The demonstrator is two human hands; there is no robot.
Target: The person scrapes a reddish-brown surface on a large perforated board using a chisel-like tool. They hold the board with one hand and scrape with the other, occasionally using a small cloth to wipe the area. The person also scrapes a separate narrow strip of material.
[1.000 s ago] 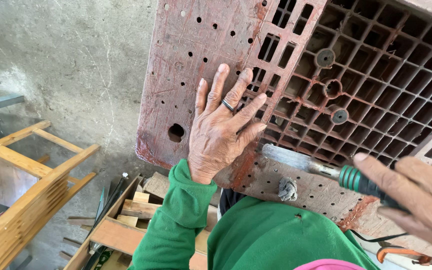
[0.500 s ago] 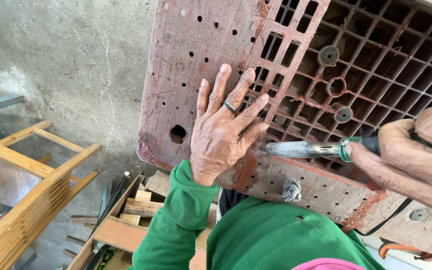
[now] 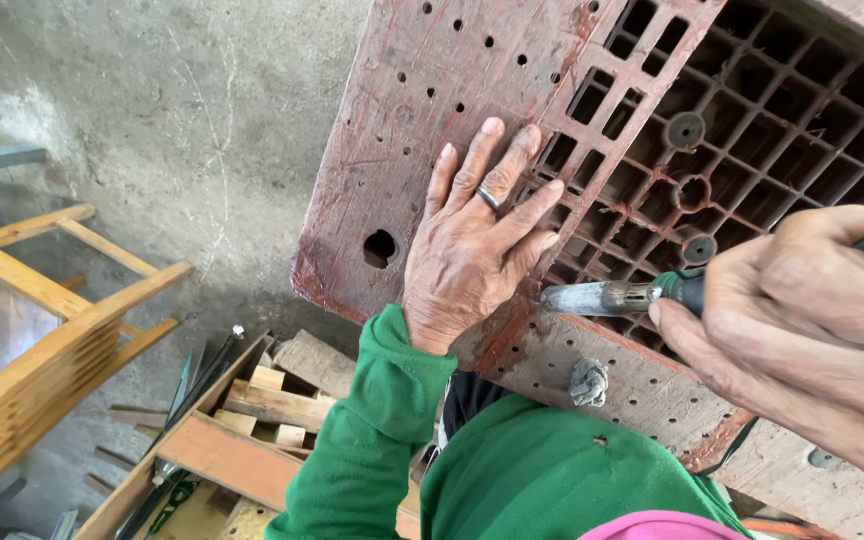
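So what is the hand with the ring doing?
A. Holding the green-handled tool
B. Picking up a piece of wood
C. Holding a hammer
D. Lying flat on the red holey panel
D: the left hand lies flat with fingers spread on the red panel, while the right hand grips the green-handled tool.

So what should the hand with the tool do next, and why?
Probably press the green-handled metal tool a little further along the seam of the worn red perforated plastic panel. Its tip already sits beside the left hand, which lies flat on the panel, while the right hand grips the handle.
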